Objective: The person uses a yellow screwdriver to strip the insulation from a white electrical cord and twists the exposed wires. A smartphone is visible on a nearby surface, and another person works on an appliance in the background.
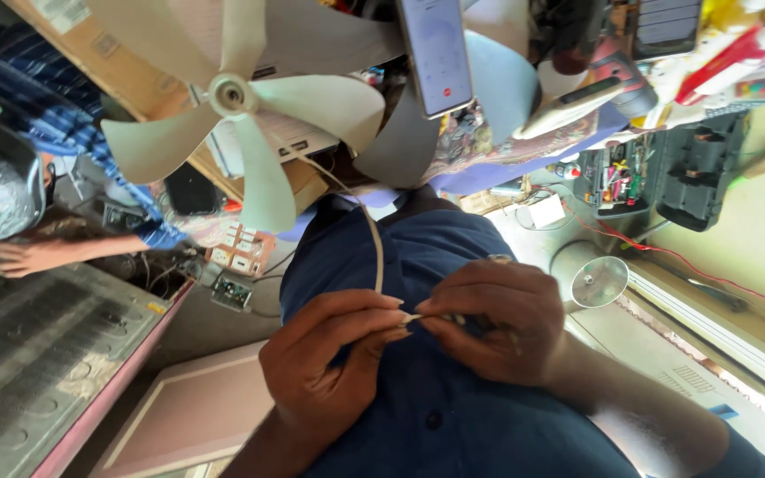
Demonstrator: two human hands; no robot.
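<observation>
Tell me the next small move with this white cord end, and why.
Probably pull the fingertips slightly apart to work the tip. Both the left hand and the right hand pinch the end of the white cord, which runs up toward the fan blades. The tip itself is too small to read.

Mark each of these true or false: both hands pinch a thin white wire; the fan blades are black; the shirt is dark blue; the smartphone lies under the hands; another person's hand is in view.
1. Both hands pinch a thin white wire. True: the left hand and right hand meet fingertip to fingertip on the white wire.
2. The fan blades are black. False: the fan blades are pale cream.
3. The shirt is dark blue. True: the shirt behind the hands is dark blue.
4. The smartphone lies under the hands. False: the smartphone is at the top of the view, beside the fan.
5. Another person's hand is in view. True: another person's hand shows at the left edge.
</observation>
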